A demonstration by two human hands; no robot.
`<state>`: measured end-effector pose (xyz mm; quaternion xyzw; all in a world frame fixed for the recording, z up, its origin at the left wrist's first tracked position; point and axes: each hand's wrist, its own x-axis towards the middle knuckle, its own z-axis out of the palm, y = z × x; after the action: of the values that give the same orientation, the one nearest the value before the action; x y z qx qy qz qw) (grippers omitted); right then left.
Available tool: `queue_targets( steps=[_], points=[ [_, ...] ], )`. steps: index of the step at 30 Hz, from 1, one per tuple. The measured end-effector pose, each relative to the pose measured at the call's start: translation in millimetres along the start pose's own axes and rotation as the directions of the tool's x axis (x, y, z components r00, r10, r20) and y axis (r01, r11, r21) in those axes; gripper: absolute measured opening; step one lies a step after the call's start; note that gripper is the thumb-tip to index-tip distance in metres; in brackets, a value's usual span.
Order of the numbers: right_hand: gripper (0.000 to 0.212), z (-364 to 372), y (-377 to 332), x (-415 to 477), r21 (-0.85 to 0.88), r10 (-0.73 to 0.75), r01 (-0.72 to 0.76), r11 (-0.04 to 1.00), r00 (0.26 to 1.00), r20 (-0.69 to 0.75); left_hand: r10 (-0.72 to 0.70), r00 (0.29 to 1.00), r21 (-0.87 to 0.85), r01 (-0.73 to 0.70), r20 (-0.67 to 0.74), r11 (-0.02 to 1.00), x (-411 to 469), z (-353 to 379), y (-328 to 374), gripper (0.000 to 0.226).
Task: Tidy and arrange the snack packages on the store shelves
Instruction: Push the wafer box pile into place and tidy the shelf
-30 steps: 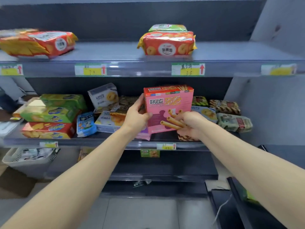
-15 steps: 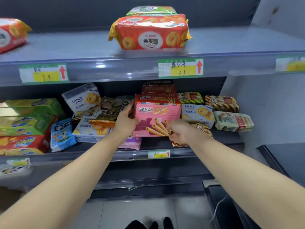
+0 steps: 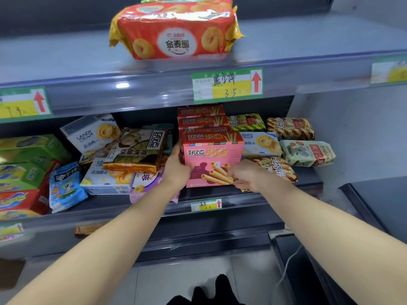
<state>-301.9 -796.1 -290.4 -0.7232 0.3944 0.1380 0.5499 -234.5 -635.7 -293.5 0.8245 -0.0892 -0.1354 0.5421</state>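
Observation:
A pink egg-roll box [image 3: 212, 155] with a red top stands upright on the middle shelf [image 3: 110, 209], in front of a row of matching red-topped boxes [image 3: 201, 116]. My left hand [image 3: 177, 167] grips its left side. My right hand [image 3: 246, 175] holds its lower right corner. To the left lie a tilted brown walnut-cookie pack [image 3: 137, 150], white Landy cookie boxes [image 3: 91, 132] and a purple pack [image 3: 147, 183]. To the right sit a striped snack bag [image 3: 276, 169] and a koala-print pack [image 3: 308, 153].
A red-and-yellow cookie bag [image 3: 176, 31] lies on the upper shelf [image 3: 88, 62]. Green and red boxes [image 3: 22, 172] stack at the far left beside a blue bag [image 3: 66, 186]. A dark counter [image 3: 378, 194] stands at right. Black shoes [image 3: 211, 291] show on the tiled floor.
The pink box has gone back and down onto the middle shelf, up against the row of matching boxes. The view has moved closer and shifted right.

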Motion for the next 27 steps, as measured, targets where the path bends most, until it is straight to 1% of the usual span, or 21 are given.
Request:
queue_targets(
  steps=[1, 3, 5, 8, 11, 13, 15, 17, 19, 22, 27],
  points=[
    [0.008, 1.8, -2.0, -3.3, -0.031, -0.023, 0.023, 0.999, 1.0, -0.017, 0.008, 1.0, 0.013, -0.008, -0.012, 1.0, -0.4, 0.5, 0.5, 0.071],
    [0.027, 4.8, -4.7, -4.3, -0.087, -0.074, 0.068, 0.994, 0.995, -0.063, 0.019, 0.999, 0.032, -0.018, -0.033, 0.999, -1.8, 1.0, 0.9, 0.07],
    [0.032, 6.0, -6.6, -5.0, -0.13, -0.109, 0.096, 0.987, 0.99, -0.093, -0.021, 0.997, 0.042, 0.024, -0.07, 0.999, -3.5, 2.2, 0.3, 0.064],
    [0.031, 5.8, -7.3, -5.2, -0.157, -0.136, 0.123, 0.98, 0.988, -0.07, -0.12, 0.983, 0.06, 0.129, -0.136, 0.99, -5.7, 4.3, -0.3, 0.049],
    [0.029, 4.7, -6.3, -6.2, -0.128, -0.131, 0.121, 0.984, 0.988, -0.075, -0.128, 0.982, 0.091, 0.141, -0.138, 0.986, -6.0, 4.0, -0.5, 0.034],
    [0.026, 6.0, -5.2, -7.4, -0.135, -0.137, 0.128, 0.983, 0.989, -0.06, -0.136, 0.984, 0.085, 0.146, -0.119, 0.986, -5.9, 2.5, 0.4, 0.033],
    [0.019, 5.8, -3.0, -10.0, -0.118, -0.147, 0.138, 0.983, 0.986, -0.075, -0.156, 0.984, 0.075, 0.162, -0.089, 0.984, -7.0, 0.2, 2.8, 0.034],
    [0.025, 2.0, -2.5, -15.1, -0.126, -0.184, 0.169, 0.978, 0.975, -0.121, -0.183, 0.982, 0.052, 0.186, -0.05, 0.981, -9.0, -4.2, 7.7, 0.036],
    [0.033, -3.2, -4.5, -25.2, -0.151, -0.241, 0.216, 0.965, 0.954, -0.177, -0.181, 0.983, 0.03, 0.182, -0.026, 0.983, -11.7, -8.6, 12.8, 0.036],
    [0.042, -6.5, -7.8, -43.5, -0.189, -0.363, 0.324, 0.927, 0.901, -0.239, -0.151, 0.988, 0.006, 0.152, -0.042, 0.988, -20.2, -13.2, 21.4, 0.035],
    [0.032, -1.1, -2.5, -77.2, -0.242, -0.493, 0.445, 0.862, 0.847, -0.198, -0.104, 0.991, 0.007, 0.105, -0.085, 0.994, -49.0, -15.3, 28.3, 0.04]
  ],
)
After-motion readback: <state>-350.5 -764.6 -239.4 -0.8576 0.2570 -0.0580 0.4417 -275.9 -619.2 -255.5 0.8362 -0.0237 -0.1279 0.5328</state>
